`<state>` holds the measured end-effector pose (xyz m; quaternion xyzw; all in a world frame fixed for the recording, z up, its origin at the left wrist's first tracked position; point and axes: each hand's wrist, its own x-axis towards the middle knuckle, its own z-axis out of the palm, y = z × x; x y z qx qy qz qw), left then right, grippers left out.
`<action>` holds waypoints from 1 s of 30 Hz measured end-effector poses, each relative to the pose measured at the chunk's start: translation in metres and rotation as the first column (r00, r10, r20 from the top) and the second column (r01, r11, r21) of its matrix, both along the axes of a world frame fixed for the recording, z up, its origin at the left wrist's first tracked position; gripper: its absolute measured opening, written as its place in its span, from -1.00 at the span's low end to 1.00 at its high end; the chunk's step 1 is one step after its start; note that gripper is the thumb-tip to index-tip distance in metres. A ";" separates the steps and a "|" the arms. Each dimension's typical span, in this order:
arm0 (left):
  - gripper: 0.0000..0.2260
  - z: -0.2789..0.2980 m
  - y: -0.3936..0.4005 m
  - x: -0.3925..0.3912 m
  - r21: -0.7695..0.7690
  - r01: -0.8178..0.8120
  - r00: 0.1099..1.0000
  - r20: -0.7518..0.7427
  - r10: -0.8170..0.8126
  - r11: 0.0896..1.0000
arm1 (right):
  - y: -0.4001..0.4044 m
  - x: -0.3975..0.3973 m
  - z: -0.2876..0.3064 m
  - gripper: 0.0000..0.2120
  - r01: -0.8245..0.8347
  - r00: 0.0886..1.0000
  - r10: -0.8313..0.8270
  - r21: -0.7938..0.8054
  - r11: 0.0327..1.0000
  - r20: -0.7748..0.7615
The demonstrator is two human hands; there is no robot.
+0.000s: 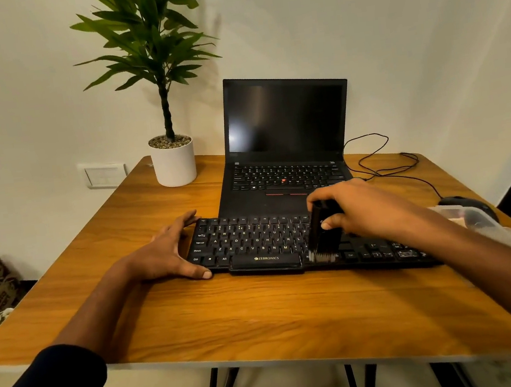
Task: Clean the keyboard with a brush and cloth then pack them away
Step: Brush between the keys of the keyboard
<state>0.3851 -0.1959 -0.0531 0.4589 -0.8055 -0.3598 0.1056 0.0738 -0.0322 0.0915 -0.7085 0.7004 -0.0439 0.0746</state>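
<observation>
Head cam, looking down at my hands on the smooth wood-grain table (263,315). Past my fingers there's an open black laptop (286,143) with a dark screen, its front edge just behind the black full-size keyboard (254,242) I'm working on. Beyond my left hand (171,253) sits a leafy green plant in a plain white round pot (174,163) topped with pebbles. Off past my right hand (360,212) a thin black cable (383,163) loops across the table to a black mouse (453,199), which is half hidden behind my wrist and a clear plastic tub (471,216). Can't make out what's in the tub, my forearm covers most of it.

Left hand is spread flat, fingers straight, bracing the keyboard's left end with thumb on the near corner. Right hand is curled round a black cleaning brush (321,233), held upright, pale bristles down on the keys just right of the spacebar.
</observation>
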 end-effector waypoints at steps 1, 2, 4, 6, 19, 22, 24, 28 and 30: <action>0.25 0.000 0.000 0.000 0.001 0.002 1.000 -0.003 -0.002 1.000 | -0.004 -0.001 -0.003 -0.75 0.010 1.000 -0.011 -0.042 0.999 -0.017; 0.25 0.000 0.001 0.000 0.002 0.001 1.000 -0.005 -0.001 1.000 | -0.008 -0.002 -0.006 -0.74 0.016 0.999 -0.020 -0.088 0.996 -0.046; 0.26 0.001 0.001 0.000 0.004 -0.001 1.000 -0.005 0.001 1.000 | -0.014 -0.004 -0.010 -0.72 0.019 0.995 -0.036 -0.166 0.986 -0.098; 0.26 0.000 0.001 -0.001 -0.001 -0.001 1.000 -0.002 0.001 1.000 | -0.016 -0.007 -0.010 -0.71 0.040 0.996 -0.054 -0.197 0.980 -0.065; 0.27 0.001 -0.002 -0.002 0.007 0.009 1.000 0.000 -0.009 1.000 | 0.012 -0.017 0.014 -0.76 -0.002 1.000 0.001 0.136 0.991 0.009; 0.23 -0.001 -0.002 0.000 0.003 0.008 1.000 -0.001 -0.008 1.000 | 0.006 -0.018 0.011 -0.78 0.013 1.000 -0.014 0.078 0.997 0.018; 0.18 -0.002 -0.002 0.000 -0.001 0.005 1.000 -0.003 -0.005 1.000 | -0.002 -0.018 0.003 -0.78 0.019 1.000 -0.018 0.025 1.000 -0.024; 0.16 -0.001 -0.003 0.002 0.005 0.004 1.000 0.000 -0.004 1.000 | -0.017 -0.020 -0.010 -0.70 0.049 0.996 -0.058 -0.115 0.992 -0.069; 0.17 -0.001 -0.003 0.001 0.007 0.009 1.000 -0.006 -0.009 1.000 | -0.021 -0.022 -0.012 -0.68 0.055 0.994 -0.072 -0.189 0.980 -0.083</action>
